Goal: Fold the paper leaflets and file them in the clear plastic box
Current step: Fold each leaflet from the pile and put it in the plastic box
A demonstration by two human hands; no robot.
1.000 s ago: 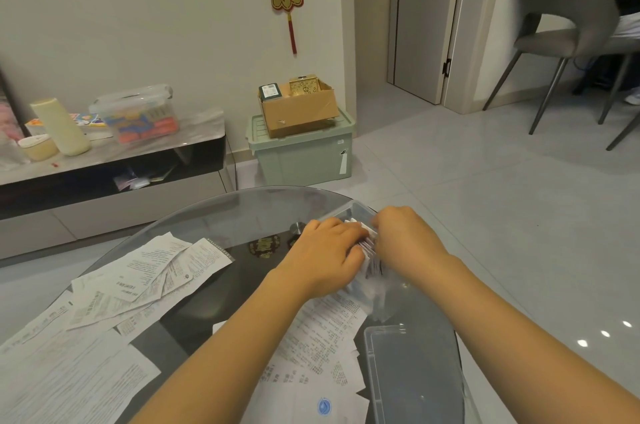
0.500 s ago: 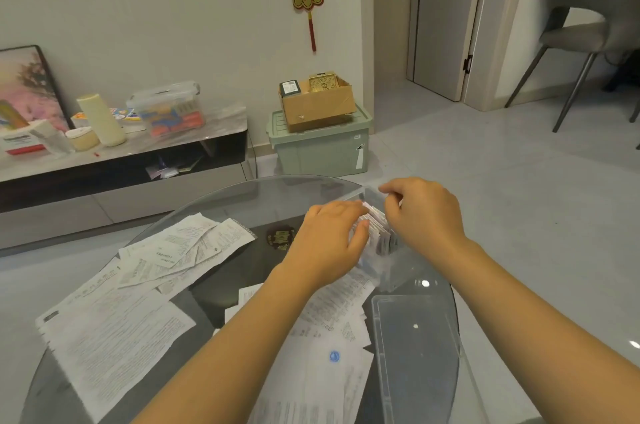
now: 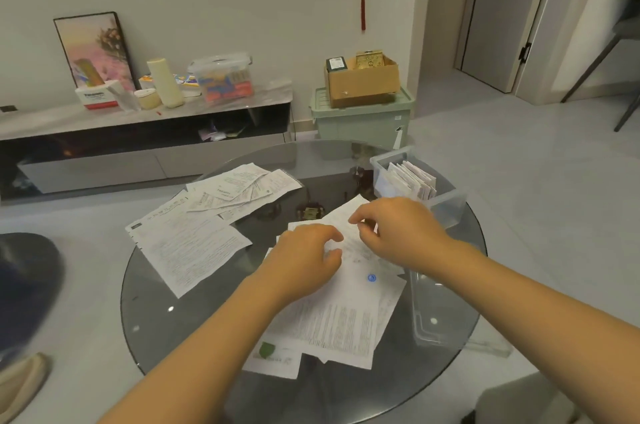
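Left hand (image 3: 304, 259) resting curled on the top leaflet (image 3: 346, 305) of the near pile, fingers bent against the paper, not clearly gripping; right hand (image 3: 398, 233) just beside, fingertips pinching that sheet's far edge. Beyond the right hand, clear plastic box (image 3: 446, 205) on the round glass worktop (image 3: 207, 330), folded leaflets (image 3: 412, 181) upright inside; its lid (image 3: 440, 312) at right, more unfolded leaflets (image 3: 194, 243) spread left.

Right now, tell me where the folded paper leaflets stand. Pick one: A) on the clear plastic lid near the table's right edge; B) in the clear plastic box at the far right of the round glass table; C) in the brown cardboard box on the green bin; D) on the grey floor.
B: the folded paper leaflets stand on edge inside the clear plastic box, beyond both hands, which hover over loose sheets.
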